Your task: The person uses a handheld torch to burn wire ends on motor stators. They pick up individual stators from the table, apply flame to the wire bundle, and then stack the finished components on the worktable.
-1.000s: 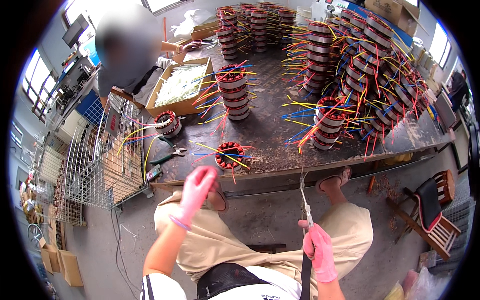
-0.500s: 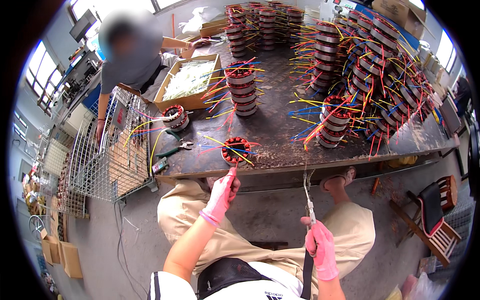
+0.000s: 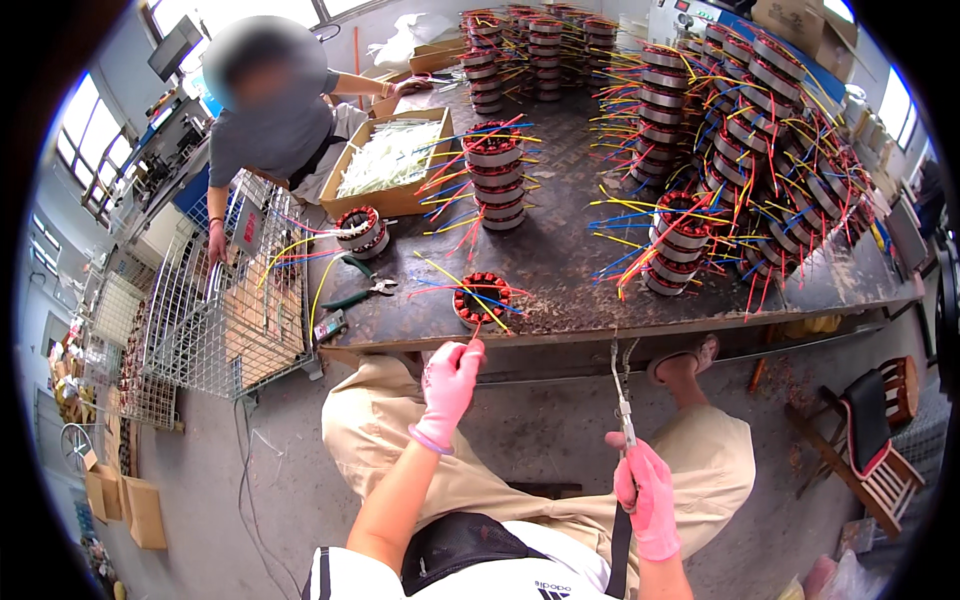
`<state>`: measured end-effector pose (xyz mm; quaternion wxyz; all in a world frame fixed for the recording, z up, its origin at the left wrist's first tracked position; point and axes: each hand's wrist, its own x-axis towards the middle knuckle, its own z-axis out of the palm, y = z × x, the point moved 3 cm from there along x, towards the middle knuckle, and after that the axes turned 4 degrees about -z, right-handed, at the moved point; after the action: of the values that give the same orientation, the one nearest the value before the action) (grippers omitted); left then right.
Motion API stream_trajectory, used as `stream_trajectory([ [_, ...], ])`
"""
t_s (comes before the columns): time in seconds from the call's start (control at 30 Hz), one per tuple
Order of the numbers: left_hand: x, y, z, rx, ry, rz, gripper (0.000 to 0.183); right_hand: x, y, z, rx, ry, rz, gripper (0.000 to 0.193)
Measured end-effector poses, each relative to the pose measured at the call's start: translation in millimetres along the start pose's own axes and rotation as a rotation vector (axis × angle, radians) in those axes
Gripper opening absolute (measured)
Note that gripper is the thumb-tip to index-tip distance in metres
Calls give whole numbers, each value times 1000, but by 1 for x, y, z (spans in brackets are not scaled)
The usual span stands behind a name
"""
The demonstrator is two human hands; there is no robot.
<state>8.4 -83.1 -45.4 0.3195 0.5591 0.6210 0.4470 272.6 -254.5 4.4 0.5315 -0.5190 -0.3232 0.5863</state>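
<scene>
A single motor coil [image 3: 481, 299] with coloured wires lies at the near edge of the bench [image 3: 560, 250], just ahead of the left hand [image 3: 449, 385], whose fingertips are pinched on its red wire. A thin metal tool [image 3: 621, 395] is gripped upright in the right hand [image 3: 645, 495], lower and farther away.

Open brown cardboard box [image 3: 385, 200] on workbench; dark monitor [image 3: 172, 45] upper left

Pink rubbery gloves covered the left hand [image 3: 449, 388] and right hand [image 3: 648, 497]; the dark metal table [image 3: 560, 250] looked rough and matt.
</scene>
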Motion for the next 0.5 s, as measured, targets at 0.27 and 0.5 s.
stream_trajectory([
  [0.27, -6, -51, 33, -906, -199, -620, 37, -1, 2, -2, -12, 10, 5, 44],
  [0.5, -2, -2, 1, 348, 88, 217, 30, -1, 4, 1, -13, 12, 0, 44],
])
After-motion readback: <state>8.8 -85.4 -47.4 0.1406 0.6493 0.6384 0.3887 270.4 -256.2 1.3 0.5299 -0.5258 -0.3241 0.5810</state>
